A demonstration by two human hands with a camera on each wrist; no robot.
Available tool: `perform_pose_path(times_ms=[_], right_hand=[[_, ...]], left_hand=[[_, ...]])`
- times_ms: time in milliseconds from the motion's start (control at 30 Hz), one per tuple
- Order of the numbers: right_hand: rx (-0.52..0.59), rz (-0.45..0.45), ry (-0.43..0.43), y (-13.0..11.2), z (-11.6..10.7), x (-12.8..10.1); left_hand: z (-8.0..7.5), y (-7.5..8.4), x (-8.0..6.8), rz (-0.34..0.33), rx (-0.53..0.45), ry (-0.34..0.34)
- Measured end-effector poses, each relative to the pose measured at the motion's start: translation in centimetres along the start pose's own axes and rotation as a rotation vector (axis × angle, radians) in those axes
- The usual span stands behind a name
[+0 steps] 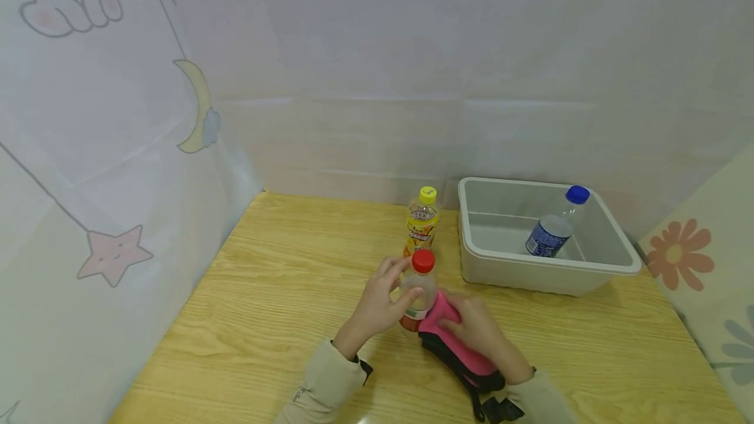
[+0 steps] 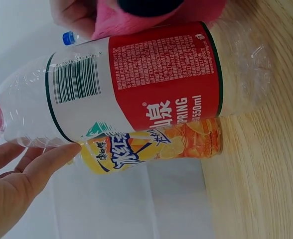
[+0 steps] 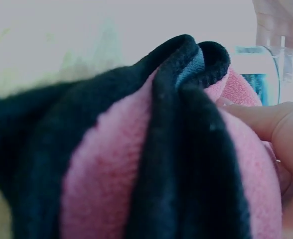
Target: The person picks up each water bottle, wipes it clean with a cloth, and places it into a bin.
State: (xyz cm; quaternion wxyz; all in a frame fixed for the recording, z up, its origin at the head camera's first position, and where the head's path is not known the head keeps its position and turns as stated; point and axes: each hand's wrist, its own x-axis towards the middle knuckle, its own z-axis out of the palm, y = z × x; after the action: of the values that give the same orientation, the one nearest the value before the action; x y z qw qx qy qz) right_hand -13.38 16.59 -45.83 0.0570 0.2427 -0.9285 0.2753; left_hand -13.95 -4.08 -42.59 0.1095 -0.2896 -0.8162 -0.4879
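A clear plastic water bottle (image 1: 428, 284) with a red cap and a red and white label stands upright on the table. My left hand (image 1: 381, 303) holds it near the neck, thumb on one side and fingers on the other. In my right hand (image 1: 476, 327) is a fuzzy pink cloth (image 1: 468, 351) with black trim, gripped along its upper side. One end of the cloth lies against the bottle's side, overlapping the label's edge in the left wrist view. Folds of pink and black fabric (image 3: 106, 169) fill much of the right wrist view.
Just behind the water bottle stands an iced tea bottle (image 1: 422, 222) with a yellow cap. A pale grey plastic tub (image 1: 501, 265) sits at the back right, with a blue-capped bottle (image 1: 549, 234) leaning inside. A printed curtain (image 1: 365, 116) hangs along the table's back edge.
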Motion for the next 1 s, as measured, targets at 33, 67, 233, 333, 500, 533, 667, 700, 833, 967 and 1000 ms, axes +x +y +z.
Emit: perform_pose_path(times_ms=[33,67,233,333,500,533,667,700,833,967,1000], right_hand=[[-0.001,0.005,-0.014,0.1,0.1,0.0],[-0.001,0.007,-0.025,0.2,0.2,-0.1],[0.005,-0.016,-0.048,0.5,0.4,-0.3],[0.009,-0.020,-0.054,0.6,0.2,-0.5],[0.022,0.005,-0.064,0.5,-0.8,-0.6],[0.020,0.010,-0.066,0.4,-1.0,-0.6],[0.038,0.021,-0.062,0.2,-2.0,-0.6],[0.039,0.015,-0.055,0.1,-2.2,-0.6],[0.047,-0.029,-0.006,0.0,-3.0,-0.5],[0.039,-0.054,0.045,-0.2,-3.5,-0.5],[0.037,-0.051,0.054,-0.3,-3.7,-0.4]], left_hand=[[-0.1,0.0,0.0,0.003,-0.004,-0.008],[-0.1,-0.1,0.0,0.003,-0.012,-0.018],[-0.7,-0.3,0.2,-0.032,-0.077,-0.079],[-0.9,-0.4,0.3,-0.054,-0.114,-0.109],[-0.9,-0.4,0.4,-0.067,-0.138,-0.127],[-1.0,0.0,0.4,-0.068,-0.137,-0.129],[-2.0,2.0,0.5,-0.074,-0.144,-0.139],[-2.2,2.4,0.5,-0.075,-0.146,-0.142],[-1.6,0.8,0.3,-0.074,-0.155,-0.138],[-1.0,-0.7,0.2,-0.055,-0.151,-0.124],[-1.0,-0.7,0.2,-0.048,-0.149,-0.123]])
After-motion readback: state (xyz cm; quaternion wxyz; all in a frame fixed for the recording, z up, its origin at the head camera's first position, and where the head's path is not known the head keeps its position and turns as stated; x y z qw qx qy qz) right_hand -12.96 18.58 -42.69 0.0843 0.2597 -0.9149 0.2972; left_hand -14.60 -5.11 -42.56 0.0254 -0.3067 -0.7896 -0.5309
